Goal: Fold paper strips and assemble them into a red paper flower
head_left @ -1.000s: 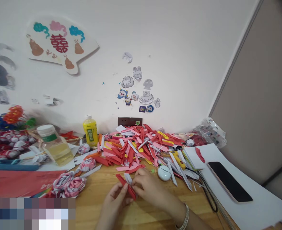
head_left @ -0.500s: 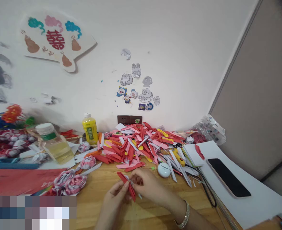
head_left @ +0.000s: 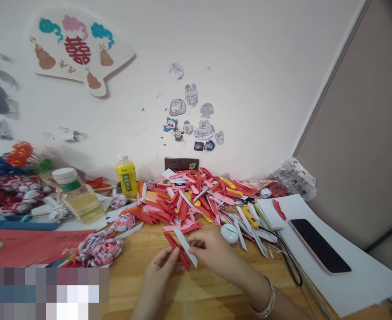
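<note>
My left hand [head_left: 162, 264] pinches a red folded paper strip [head_left: 172, 241] between thumb and fingers, above the wooden table [head_left: 212, 293]. Close beside it on the right, my right hand [head_left: 209, 249] grips a white folded paper strip [head_left: 184, 243] near its lower end. Both strips slant the same way, pointed ends down to the right. Whether they touch each other I cannot tell. Just beyond my hands lies a heap of folded paper strips [head_left: 182, 200] in red, pink, white, yellow and orange.
A yellow-labelled bottle [head_left: 126, 178] and a jar of pale liquid [head_left: 82, 202] stand at the left. Pink-and-white paper flowers [head_left: 99, 249] lie nearer. Right of the heap are a white rounded case [head_left: 229, 234], a yellow glue gun [head_left: 250, 216], a black cable [head_left: 291, 262] and a phone [head_left: 319, 244].
The white strip was mostly hidden behind the red one and my fingers. It now shows at full length to the right of the red strip, in my right hand. The view has shifted slightly.
</note>
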`<state>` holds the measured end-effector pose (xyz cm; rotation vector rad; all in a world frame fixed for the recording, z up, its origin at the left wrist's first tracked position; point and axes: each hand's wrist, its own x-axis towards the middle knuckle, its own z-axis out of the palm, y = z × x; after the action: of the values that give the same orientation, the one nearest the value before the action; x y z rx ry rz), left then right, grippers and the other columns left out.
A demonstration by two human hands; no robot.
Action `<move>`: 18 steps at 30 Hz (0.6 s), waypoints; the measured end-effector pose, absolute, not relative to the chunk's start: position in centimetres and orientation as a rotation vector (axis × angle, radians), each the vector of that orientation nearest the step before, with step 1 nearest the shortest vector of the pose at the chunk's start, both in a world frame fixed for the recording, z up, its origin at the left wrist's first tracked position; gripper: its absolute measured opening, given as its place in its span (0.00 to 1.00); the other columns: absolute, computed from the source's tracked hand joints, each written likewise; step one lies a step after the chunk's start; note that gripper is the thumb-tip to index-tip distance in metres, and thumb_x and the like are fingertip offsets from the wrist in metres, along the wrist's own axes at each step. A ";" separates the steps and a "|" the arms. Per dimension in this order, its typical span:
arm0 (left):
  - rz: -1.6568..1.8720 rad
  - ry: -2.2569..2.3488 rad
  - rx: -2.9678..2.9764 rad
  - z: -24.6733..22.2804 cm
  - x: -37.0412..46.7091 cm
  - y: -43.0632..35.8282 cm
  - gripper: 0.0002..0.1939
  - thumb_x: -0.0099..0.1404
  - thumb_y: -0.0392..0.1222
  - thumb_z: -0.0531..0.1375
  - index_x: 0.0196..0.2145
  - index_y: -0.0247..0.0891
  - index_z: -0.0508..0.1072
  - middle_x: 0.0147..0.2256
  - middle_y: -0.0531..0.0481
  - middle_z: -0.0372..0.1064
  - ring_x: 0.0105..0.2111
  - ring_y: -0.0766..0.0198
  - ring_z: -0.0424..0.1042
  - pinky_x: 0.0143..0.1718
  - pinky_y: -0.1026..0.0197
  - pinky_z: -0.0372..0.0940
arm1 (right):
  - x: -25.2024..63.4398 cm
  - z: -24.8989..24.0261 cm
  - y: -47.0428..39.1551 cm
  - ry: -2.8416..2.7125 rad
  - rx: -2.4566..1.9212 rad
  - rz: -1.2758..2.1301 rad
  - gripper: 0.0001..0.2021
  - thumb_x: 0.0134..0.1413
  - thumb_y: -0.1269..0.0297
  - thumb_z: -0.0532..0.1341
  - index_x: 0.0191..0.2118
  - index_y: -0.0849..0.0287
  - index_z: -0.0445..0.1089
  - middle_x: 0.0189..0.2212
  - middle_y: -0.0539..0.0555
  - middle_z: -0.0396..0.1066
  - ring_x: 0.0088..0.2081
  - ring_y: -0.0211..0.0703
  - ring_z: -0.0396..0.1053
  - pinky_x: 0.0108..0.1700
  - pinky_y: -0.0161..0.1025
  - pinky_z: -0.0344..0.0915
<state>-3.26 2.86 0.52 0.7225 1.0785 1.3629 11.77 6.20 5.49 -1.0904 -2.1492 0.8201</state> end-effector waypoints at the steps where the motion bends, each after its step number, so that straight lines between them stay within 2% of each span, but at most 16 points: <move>1: 1.350 1.080 0.741 0.5 -3.3 2.8 0.20 0.41 0.51 0.71 0.30 0.37 0.79 0.29 0.50 0.75 0.27 0.61 0.71 0.30 0.62 0.67 | 11.6 5.7 6.0 -2.172 -1.062 0.781 0.11 0.51 0.76 0.57 0.35 0.55 0.74 0.29 0.48 0.73 0.30 0.37 0.68 0.31 0.31 0.57; 10: 1.313 1.053 0.786 0.8 -3.0 2.6 0.19 0.44 0.53 0.69 0.31 0.37 0.79 0.31 0.48 0.76 0.30 0.57 0.73 0.35 0.57 0.68 | 10.4 5.8 5.0 -2.282 -1.098 0.478 0.09 0.54 0.75 0.57 0.32 0.58 0.74 0.28 0.51 0.70 0.30 0.37 0.65 0.30 0.31 0.57; 14: 1.292 1.029 0.751 0.9 -2.8 2.5 0.19 0.43 0.54 0.69 0.28 0.37 0.79 0.29 0.48 0.77 0.31 0.56 0.73 0.38 0.56 0.68 | 9.7 4.9 4.8 -2.279 -1.165 0.481 0.10 0.58 0.72 0.54 0.34 0.59 0.73 0.30 0.52 0.69 0.29 0.38 0.65 0.29 0.32 0.58; 18: 1.292 0.985 0.686 1.3 -2.6 2.2 0.20 0.41 0.55 0.69 0.28 0.37 0.79 0.32 0.46 0.77 0.36 0.53 0.74 0.40 0.56 0.67 | 8.9 3.8 4.7 -2.114 -1.312 0.482 0.09 0.60 0.69 0.53 0.37 0.57 0.71 0.31 0.53 0.69 0.33 0.42 0.66 0.34 0.35 0.60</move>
<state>-2.56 2.17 1.33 0.6864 0.9845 1.2918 8.91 4.74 3.81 -1.3123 -2.1144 0.4822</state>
